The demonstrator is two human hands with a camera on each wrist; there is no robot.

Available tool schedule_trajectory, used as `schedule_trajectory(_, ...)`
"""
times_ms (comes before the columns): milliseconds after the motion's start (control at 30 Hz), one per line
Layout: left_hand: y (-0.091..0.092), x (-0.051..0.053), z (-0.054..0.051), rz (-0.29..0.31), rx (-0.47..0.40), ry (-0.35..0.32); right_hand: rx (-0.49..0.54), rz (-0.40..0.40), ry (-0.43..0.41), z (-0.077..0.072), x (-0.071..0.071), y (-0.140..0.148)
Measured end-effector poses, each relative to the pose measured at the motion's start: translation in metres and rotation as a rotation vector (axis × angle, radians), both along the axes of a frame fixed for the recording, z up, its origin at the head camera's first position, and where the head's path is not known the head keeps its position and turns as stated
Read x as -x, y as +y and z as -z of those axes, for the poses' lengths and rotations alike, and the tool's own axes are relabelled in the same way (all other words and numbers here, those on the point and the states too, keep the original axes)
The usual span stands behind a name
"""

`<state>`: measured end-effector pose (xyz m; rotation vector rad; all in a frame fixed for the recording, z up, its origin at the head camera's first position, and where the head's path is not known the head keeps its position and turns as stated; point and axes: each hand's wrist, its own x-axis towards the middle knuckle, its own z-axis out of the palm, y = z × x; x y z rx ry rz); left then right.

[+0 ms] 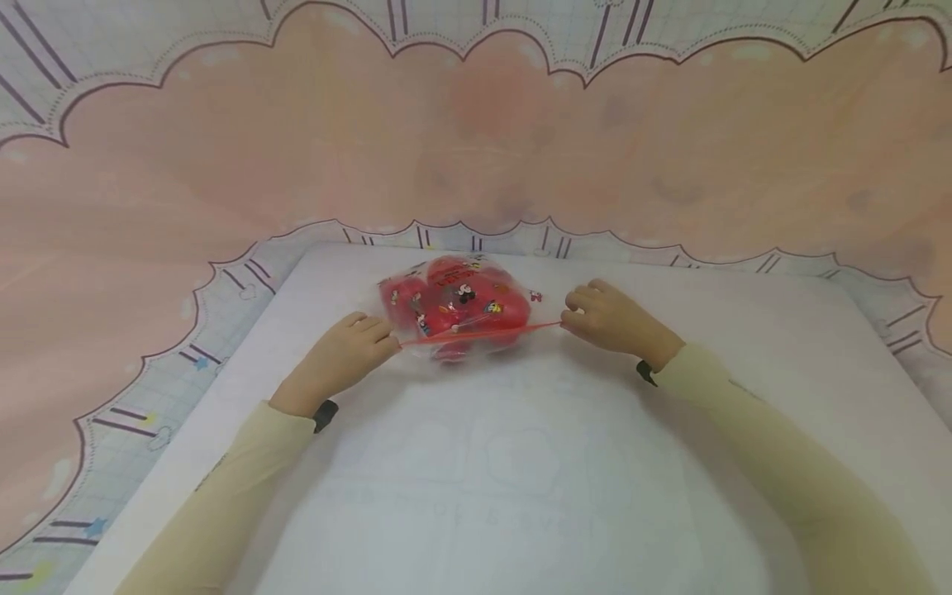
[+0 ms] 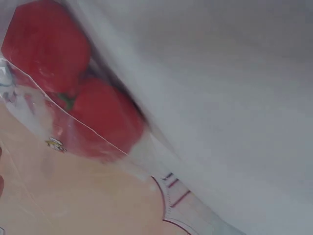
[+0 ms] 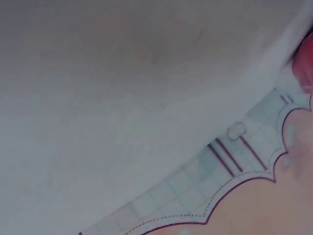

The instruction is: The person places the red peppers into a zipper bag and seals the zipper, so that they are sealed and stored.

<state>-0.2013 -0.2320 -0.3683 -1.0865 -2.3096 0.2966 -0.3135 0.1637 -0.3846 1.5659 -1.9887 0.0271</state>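
A clear plastic zip bag (image 1: 464,296) with small cartoon prints lies near the far side of the white table. Inside are several red, rounded vegetables (image 2: 100,115), a green stem showing among them in the left wrist view; they look like bell peppers. Along the bag's near edge a red strip (image 1: 483,334) is stretched taut. My left hand (image 1: 338,359) pinches the left end of that strip, and my right hand (image 1: 613,322) pinches the right end. Only a red sliver of the contents (image 3: 304,68) appears in the right wrist view; neither pinch shows there or in the left wrist view.
The white table (image 1: 491,496) extends toward me and out to both sides. Behind it and at the sides hangs a peach-coloured cloth (image 1: 476,140) with a scalloped, striped border. Dark bands (image 1: 325,416) sit at both wrists, by the pale sleeves.
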Motion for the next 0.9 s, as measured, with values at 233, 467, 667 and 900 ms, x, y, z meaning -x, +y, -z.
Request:
schedule_trajectory(233, -0.02, 0.003, -0.006, -0.156, 0.01, -0.068, 0.01, -0.035, 0.058, 0.005, -0.019, -0.02)
schedule_trajectory(467, -0.029, 0.01, -0.006, -0.381, -0.076, -0.086, -0.024, -0.02, 0.075, 0.008, -0.032, -0.045)
schedule_trajectory(667, -0.026, 0.01, -0.011, -0.648, -0.106, -0.119, -0.034, 0.004, 0.061, 0.006, -0.041, -0.068)
schedule_trajectory(900, -0.04, 0.011, -0.014, -0.84, -0.145, -0.212, -0.095, 0.053, 0.015, 0.003, -0.042, -0.099)
